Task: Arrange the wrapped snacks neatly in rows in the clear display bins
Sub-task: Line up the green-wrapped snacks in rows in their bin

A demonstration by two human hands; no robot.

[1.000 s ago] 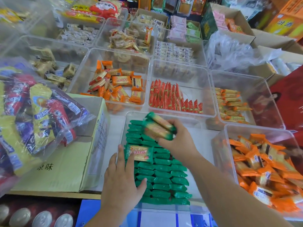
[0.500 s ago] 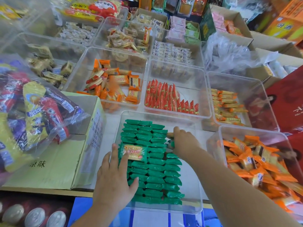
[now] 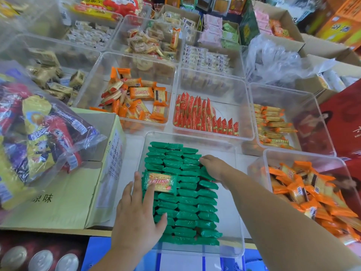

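Green snacks [image 3: 187, 212]: left hand [image 3: 136, 218] flat atop, fingers spread; right hand [image 3: 214, 167] curled on row, grip unclear.

Right hand [image 3: 214, 168] lowered, its green snacks [image 3: 187, 200] now tucked into rows

Legible print is scarce. Pale yellow-green cardboard box [image 3: 64, 202], top face: black "味", preceded by a partly hidden character; the box's side print is too small to read. Orange cardboard carton [image 3: 340, 28], far right: "汾酒". Face-up green-wrapped snack pack [image 3: 160, 183]: inverted red characters, unreadable.
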